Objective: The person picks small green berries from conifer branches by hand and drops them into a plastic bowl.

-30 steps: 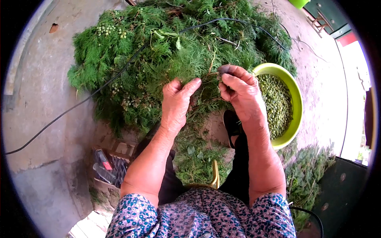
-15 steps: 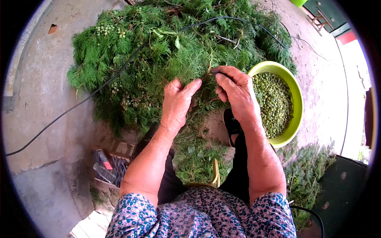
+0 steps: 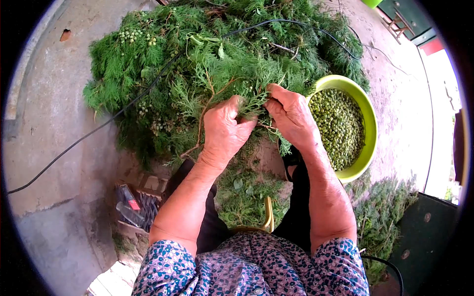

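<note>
My left hand (image 3: 226,127) is closed around a leafy evergreen branch (image 3: 201,118), whose bare brown stem runs up past the wrist and forks. Green scaly sprays stick out between my two hands. Just right of them my right hand (image 3: 293,118) has its thumb and forefinger pinched at the edge of the foliage; whatever lies between those fingertips is too small to make out. Beneath and beyond both hands spreads a large heap of cut evergreen branches (image 3: 143,69). A lime-green basin (image 3: 371,133) stands right of my right hand, filled with small green seed cones (image 3: 339,128).
A black cable (image 3: 94,126) crosses the heap and the concrete floor at left. By my left leg sits a cardboard box (image 3: 140,204) of odds and ends. More cut greenery (image 3: 382,212) lies at lower right, beside a dark green panel (image 3: 427,241). Trimmings cover the ground between my legs.
A leafy branch now shows in my left hand, its stem spread across the heap; earlier a thin twig was between the hands. My right hand has shifted slightly and is still pinched.
</note>
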`<state>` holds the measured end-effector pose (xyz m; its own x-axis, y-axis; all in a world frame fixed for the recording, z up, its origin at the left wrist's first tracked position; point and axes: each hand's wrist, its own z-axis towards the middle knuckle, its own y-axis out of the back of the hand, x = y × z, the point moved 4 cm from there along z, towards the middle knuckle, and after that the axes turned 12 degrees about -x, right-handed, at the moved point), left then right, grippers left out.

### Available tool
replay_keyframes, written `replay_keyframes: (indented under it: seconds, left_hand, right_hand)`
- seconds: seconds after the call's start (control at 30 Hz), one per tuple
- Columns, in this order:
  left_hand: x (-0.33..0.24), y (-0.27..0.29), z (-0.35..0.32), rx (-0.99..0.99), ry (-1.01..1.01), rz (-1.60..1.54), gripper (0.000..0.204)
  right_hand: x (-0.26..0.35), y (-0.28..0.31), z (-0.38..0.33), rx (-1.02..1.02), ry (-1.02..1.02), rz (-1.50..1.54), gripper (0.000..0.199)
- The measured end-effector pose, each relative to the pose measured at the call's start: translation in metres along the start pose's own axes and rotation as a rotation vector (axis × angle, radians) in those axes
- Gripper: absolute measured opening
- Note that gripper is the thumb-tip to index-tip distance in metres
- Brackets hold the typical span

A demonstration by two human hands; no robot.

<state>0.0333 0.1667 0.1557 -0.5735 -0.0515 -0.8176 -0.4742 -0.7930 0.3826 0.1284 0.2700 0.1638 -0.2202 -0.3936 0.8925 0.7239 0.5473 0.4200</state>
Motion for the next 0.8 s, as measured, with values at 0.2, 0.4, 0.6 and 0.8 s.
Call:
replay_keyframes:
  seconds: [0.2, 0.4, 0.6, 0.8]
  left_hand:
    - [0.002, 0.002, 0.000, -0.008, -0.162, 0.169, 0.019]
    - [-0.016, 0.003, -0.002, -0.092, -0.388, 0.305, 0.029]
    - [-0.026, 0.005, -0.005, -0.082, -0.530, 0.392, 0.027]
    - [-0.021, 0.010, -0.006, -0.123, -0.516, 0.388, 0.023]
  right_hand:
    - [0.005, -0.001, -0.007, -0.090, 0.206, -0.117, 0.019]
    - [-0.001, -0.002, -0.009, -0.296, 0.104, 0.019, 0.023]
    - [0.001, -0.003, -0.016, -0.448, 0.129, -0.112, 0.019]
    - [-0.008, 0.016, -0.003, -0.529, -0.426, 0.349, 0.011]
